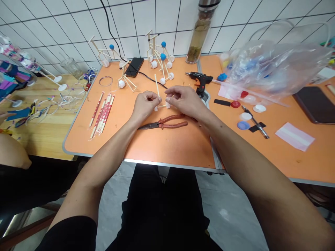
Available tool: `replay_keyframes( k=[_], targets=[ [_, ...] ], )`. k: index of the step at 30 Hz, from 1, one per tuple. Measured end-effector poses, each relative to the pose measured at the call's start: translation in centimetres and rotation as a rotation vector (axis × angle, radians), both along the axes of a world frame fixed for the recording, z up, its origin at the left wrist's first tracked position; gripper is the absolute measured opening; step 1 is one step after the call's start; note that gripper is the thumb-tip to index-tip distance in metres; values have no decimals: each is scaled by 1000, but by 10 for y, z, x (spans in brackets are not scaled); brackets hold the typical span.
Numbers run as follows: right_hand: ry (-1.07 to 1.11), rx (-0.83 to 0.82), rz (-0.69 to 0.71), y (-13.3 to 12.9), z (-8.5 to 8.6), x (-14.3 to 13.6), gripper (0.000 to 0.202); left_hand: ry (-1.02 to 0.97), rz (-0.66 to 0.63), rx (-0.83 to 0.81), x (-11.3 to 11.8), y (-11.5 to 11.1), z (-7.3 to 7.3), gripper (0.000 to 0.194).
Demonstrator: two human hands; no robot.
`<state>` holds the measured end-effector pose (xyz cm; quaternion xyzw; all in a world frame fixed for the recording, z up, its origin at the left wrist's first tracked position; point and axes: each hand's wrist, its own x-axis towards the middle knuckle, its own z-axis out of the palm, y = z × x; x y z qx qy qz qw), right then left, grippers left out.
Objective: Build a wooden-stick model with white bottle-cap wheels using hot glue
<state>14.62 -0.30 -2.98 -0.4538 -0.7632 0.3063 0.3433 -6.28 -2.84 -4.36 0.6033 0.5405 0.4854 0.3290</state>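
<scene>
Over the orange table (pixel 146 150), my left hand (pixel 146 104) and my right hand (pixel 185 101) face each other with fingers pinched on a small stick frame (pixel 157 85). One pale wooden stick of it rises between the hands. A short crosspiece lies lower, with a white wheel-like piece at each end; the fingers partly hide these. Red-handled pliers (pixel 172 124) lie just below my hands. Behind them stand several stick models (pixel 155 52) with white wheels and blue balls. A black glue gun (pixel 200 79) rests to the right of my right hand.
Wrapped chopsticks (pixel 106 114) and a wire ring (pixel 105 81) lie at left. A phone (pixel 134 67) and a tall tea bottle (pixel 201 33) are at the back. Right: a plastic bag (pixel 277 66), bottle caps (pixel 243 125), a pen-like knife (pixel 258 123). Another person's arm (pixel 13 150) is far left.
</scene>
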Motion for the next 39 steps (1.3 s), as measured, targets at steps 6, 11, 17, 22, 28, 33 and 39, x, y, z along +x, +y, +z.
replay_keyframes(
  k=[6, 11, 17, 22, 28, 33, 39],
  targets=[
    [261, -21, -21, 5, 4, -10, 22, 201, -25, 92, 5, 4, -5, 15],
    [268, -25, -25, 5, 10, -16, 20, 289, -56, 124, 7, 7, -7, 18],
    [263, -10, -26, 9, 7, -21, 17, 381, -69, 168, 9, 7, -7, 21],
    [237, 34, -66, 10, 6, -19, 19, 252, -93, 132, 9, 7, -5, 9],
    [157, 67, -109, 11, 5, -18, 21, -21, -71, -30, 4, 5, -1, 7],
    [144, 87, -90, 11, 3, -19, 18, -50, -55, -60, 5, 5, -1, 8],
    [118, 104, -76, 10, 3, -19, 12, -72, -17, -22, 6, 7, 0, 5]
  ],
)
